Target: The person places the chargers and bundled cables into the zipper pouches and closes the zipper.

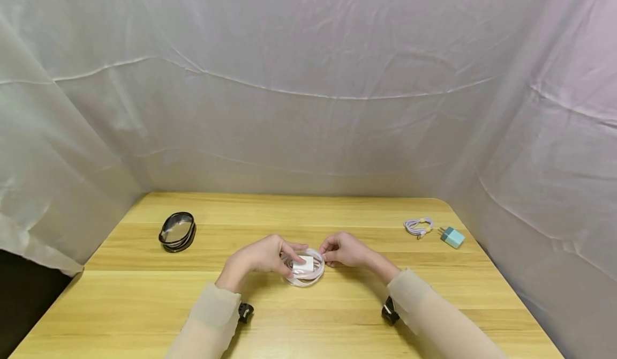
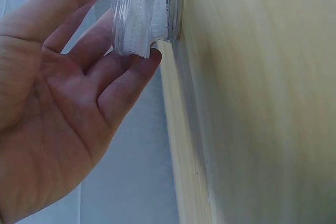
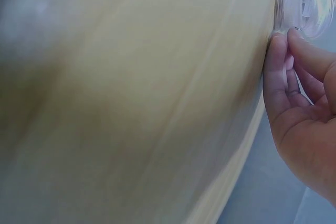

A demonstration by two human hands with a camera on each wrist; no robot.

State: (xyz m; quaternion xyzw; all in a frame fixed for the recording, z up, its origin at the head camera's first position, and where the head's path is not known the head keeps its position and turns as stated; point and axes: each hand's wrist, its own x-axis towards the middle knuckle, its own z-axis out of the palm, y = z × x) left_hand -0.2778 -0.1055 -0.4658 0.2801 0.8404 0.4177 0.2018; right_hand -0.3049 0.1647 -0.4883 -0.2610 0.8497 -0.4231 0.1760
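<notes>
A round, clear pouch with a white zipper band (image 1: pixel 314 278) sits on the table in front of me. Within its rim shows a white charger block (image 1: pixel 303 265); a pale coiled cable seems to be beside it. My left hand (image 1: pixel 264 255) holds the pouch from the left, index finger over the block and thumb at the near edge. The left wrist view shows the zipper band (image 2: pixel 144 17) edge-on, with fingertips under it. On the other side, my right hand (image 1: pixel 348 250) pinches the pouch's right edge between thumb and index finger. Whether it has a zipper pull is hidden.
A black-rimmed clear pouch (image 1: pixel 178 232) stands at the back left of the wooden table (image 1: pixel 308 327). Toward the back right lie a coiled lilac cable (image 1: pixel 417 225) and a teal plug adapter (image 1: pixel 453 237). Pale curtains (image 1: pixel 308 134) hang behind and at both sides.
</notes>
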